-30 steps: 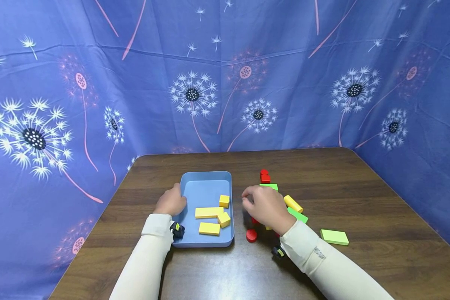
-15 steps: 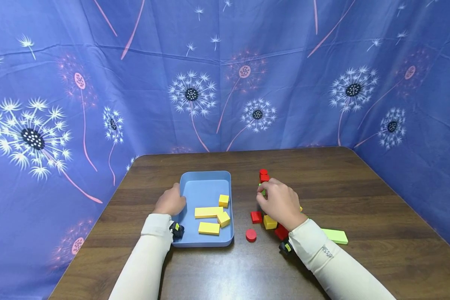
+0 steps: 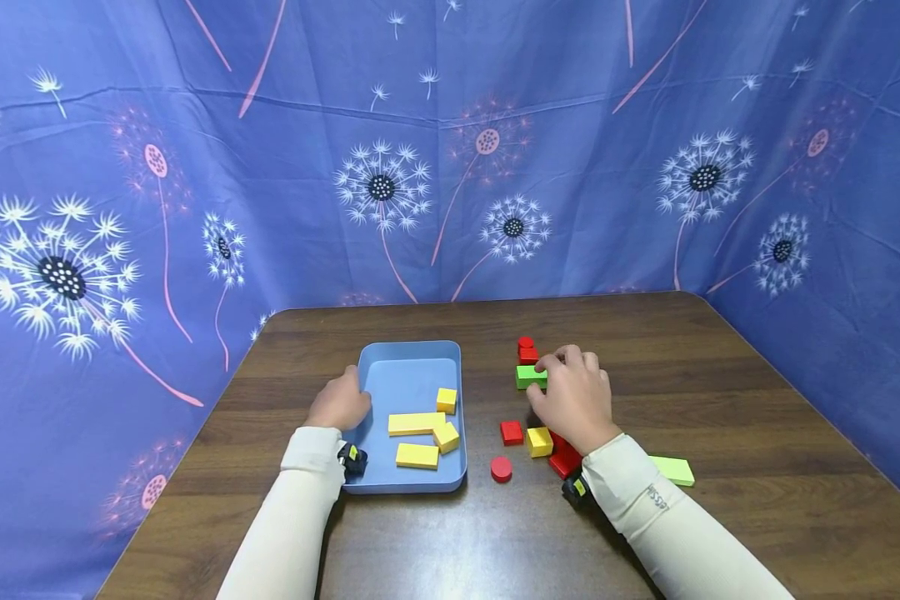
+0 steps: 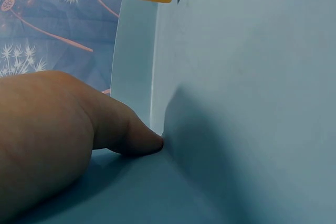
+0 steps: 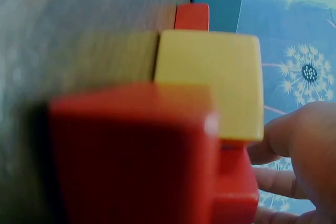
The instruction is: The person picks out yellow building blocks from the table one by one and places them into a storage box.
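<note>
At the left wall of the blue tray (image 3: 401, 379) my left hand (image 3: 339, 404) grips the rim. In the left wrist view the thumb (image 4: 131, 135) presses on the wall's inner face; the other fingers are hidden. Several yellow blocks (image 3: 417, 424) lie inside the tray. My right hand (image 3: 573, 398) hovers over the loose blocks, fingers spread and gently bent, with nothing seen between them. Its thumb and index are close to a green block (image 3: 530, 377). Below the wrist are a yellow cube (image 3: 539, 442) and red blocks (image 3: 565, 461); the hand hides whatever lies beneath it.
A red disc (image 3: 501, 469) and a small red block (image 3: 511, 432) lie right of the tray. Farther back are a red cylinder (image 3: 525, 342) and a red block (image 3: 528, 357). A light green block (image 3: 673, 471) lies beside the right sleeve. Patterned blue cloth (image 3: 450, 150) surrounds the wooden table (image 3: 420, 550).
My right hand has moved right and slightly back, away from the tray, uncovering the small red block, the yellow cube and red blocks. The left hand and tray stay put.
</note>
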A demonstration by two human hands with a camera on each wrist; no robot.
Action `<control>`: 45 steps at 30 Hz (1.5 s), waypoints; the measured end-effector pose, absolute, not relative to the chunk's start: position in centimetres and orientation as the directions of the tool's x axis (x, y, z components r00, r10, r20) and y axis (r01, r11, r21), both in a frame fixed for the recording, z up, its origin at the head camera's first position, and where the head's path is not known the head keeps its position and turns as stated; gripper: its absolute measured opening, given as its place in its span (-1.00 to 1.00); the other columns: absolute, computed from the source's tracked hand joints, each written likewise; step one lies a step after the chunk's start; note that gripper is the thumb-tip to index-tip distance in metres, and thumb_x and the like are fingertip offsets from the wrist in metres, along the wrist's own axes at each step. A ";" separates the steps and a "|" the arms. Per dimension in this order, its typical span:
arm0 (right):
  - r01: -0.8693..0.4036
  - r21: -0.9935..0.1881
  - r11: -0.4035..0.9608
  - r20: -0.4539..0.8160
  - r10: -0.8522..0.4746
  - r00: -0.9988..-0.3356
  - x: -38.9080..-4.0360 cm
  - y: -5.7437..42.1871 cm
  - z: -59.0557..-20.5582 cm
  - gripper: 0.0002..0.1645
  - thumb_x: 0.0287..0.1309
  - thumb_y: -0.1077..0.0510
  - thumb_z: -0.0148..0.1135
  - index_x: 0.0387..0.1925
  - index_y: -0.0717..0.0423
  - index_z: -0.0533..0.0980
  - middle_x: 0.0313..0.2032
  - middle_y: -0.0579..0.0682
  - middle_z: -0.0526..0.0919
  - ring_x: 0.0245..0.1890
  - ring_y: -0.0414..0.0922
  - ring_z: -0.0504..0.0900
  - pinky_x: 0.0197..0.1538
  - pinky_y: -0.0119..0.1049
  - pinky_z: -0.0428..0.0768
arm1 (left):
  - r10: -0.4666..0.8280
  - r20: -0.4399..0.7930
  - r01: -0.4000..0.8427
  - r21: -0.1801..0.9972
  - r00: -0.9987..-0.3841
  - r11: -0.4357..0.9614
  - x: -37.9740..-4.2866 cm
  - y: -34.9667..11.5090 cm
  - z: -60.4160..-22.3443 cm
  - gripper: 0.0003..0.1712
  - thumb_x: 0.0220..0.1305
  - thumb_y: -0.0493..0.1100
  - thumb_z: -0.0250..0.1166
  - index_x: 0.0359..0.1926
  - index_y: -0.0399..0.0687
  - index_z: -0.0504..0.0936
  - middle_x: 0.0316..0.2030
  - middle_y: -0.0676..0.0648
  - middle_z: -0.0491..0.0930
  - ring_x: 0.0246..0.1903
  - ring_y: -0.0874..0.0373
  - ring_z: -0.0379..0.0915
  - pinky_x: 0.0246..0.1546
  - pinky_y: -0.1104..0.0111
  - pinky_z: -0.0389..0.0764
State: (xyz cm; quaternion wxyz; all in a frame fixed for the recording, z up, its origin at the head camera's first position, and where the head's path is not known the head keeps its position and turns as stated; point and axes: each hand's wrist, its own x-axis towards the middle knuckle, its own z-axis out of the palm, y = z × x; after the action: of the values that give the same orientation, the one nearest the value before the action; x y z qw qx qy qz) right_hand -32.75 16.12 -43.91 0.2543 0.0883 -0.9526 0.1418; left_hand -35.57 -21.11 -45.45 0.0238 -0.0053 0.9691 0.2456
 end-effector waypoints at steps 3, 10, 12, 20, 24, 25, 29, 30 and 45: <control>-0.198 -0.243 0.950 0.473 -0.063 -0.879 -32.8 16.5 -44.0 -0.65 -0.06 -0.03 0.25 -0.19 0.00 0.60 -0.01 0.16 0.42 -0.08 0.20 0.28 -0.22 0.18 0.39 | -0.001 -0.052 -0.025 0.475 -0.999 0.880 -35.6 -21.1 -45.5 -0.31 0.31 -0.15 0.01 0.35 -0.38 0.02 0.16 -0.42 0.35 0.02 -0.22 0.38 -0.06 -0.15 0.50; -0.131 -0.281 0.951 0.381 -0.015 -0.924 -33.0 17.1 -44.2 -0.53 -0.06 -0.03 0.28 -0.09 0.08 0.53 -0.02 0.20 0.36 -0.10 0.18 0.25 -0.28 0.20 0.43 | 0.000 -0.048 -0.023 0.474 -0.999 0.880 -35.7 -21.2 -45.6 -0.30 0.30 -0.16 0.01 0.36 -0.39 0.02 0.16 -0.43 0.34 0.03 -0.24 0.37 -0.04 -0.16 0.48; -0.113 -0.288 0.951 0.351 -0.005 -0.936 -33.1 17.3 -44.2 -0.52 -0.05 -0.02 0.27 -0.07 0.11 0.50 -0.03 0.23 0.35 -0.13 0.19 0.26 -0.34 0.21 0.45 | 0.003 -0.044 -0.018 0.475 -0.999 0.880 -35.7 -21.2 -45.6 -0.30 0.30 -0.16 0.01 0.35 -0.40 0.02 0.16 -0.43 0.34 0.03 -0.24 0.37 -0.04 -0.16 0.48; -0.069 -0.299 0.952 0.247 0.007 -0.969 -33.1 17.7 -44.4 -0.48 0.01 0.00 0.24 -0.01 0.18 0.42 -0.13 0.24 0.38 -0.23 0.19 0.33 -0.49 0.16 0.50 | -0.001 -0.049 -0.025 0.481 -0.999 0.876 -35.6 -21.1 -45.4 -0.31 0.30 -0.17 0.01 0.36 -0.39 0.02 0.17 -0.43 0.34 0.03 -0.25 0.36 -0.04 -0.18 0.48; -0.056 -0.289 0.956 0.213 0.007 -0.977 -33.2 17.7 -44.4 -0.44 0.01 0.02 0.23 0.04 0.21 0.40 -0.14 0.25 0.41 -0.26 0.18 0.36 -0.47 0.16 0.52 | -0.004 -0.055 -0.030 0.479 -0.998 0.877 -35.6 -21.1 -45.4 -0.31 0.31 -0.17 0.00 0.36 -0.38 0.01 0.18 -0.43 0.33 0.04 -0.25 0.35 -0.03 -0.18 0.47; -0.057 -0.287 0.956 0.208 0.004 -0.978 -33.2 17.7 -44.4 -0.42 0.02 0.03 0.23 0.05 0.22 0.40 -0.14 0.26 0.42 -0.26 0.19 0.37 -0.46 0.17 0.53 | -0.004 -0.056 -0.030 0.478 -0.998 0.878 -35.6 -21.1 -45.4 -0.31 0.31 -0.16 0.00 0.36 -0.38 0.01 0.18 -0.43 0.32 0.05 -0.25 0.35 -0.03 -0.18 0.47; -0.050 -0.279 0.959 0.188 0.004 -0.982 -33.1 17.7 -44.4 -0.40 0.02 0.04 0.24 0.09 0.22 0.39 -0.11 0.27 0.42 -0.24 0.19 0.36 -0.43 0.19 0.53 | -0.008 -0.060 -0.036 0.478 -0.998 0.878 -35.6 -21.0 -45.4 -0.30 0.32 -0.16 0.00 0.37 -0.38 0.00 0.20 -0.43 0.30 0.07 -0.26 0.32 0.00 -0.18 0.44; -0.048 -0.278 0.960 0.180 0.003 -0.984 -33.1 17.8 -44.5 -0.40 0.02 0.04 0.23 0.09 0.22 0.38 -0.10 0.27 0.42 -0.24 0.20 0.36 -0.43 0.19 0.53 | -0.008 -0.062 -0.037 0.477 -0.998 0.878 -35.5 -21.0 -45.4 -0.30 0.32 -0.16 0.00 0.37 -0.38 -0.01 0.20 -0.43 0.29 0.08 -0.26 0.32 0.01 -0.18 0.44; -0.046 -0.272 0.961 0.148 -0.006 -0.989 -33.2 18.0 -44.6 -0.52 -0.04 0.16 0.20 -0.01 0.23 0.45 -0.19 0.24 0.47 -0.32 0.20 0.40 -0.43 0.17 0.54 | -0.005 -0.071 -0.039 0.477 -0.997 0.878 -35.5 -21.0 -45.2 -0.28 0.33 -0.15 -0.01 0.38 -0.39 -0.04 0.22 -0.43 0.27 0.09 -0.27 0.29 0.03 -0.19 0.42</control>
State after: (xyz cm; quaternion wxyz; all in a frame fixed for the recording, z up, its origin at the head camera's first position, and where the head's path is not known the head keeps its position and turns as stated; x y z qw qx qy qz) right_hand -33.23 18.00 -44.64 0.0732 0.0132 -0.9875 0.1386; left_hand -35.50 -21.03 -45.22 0.0340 -0.0112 0.9684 0.2469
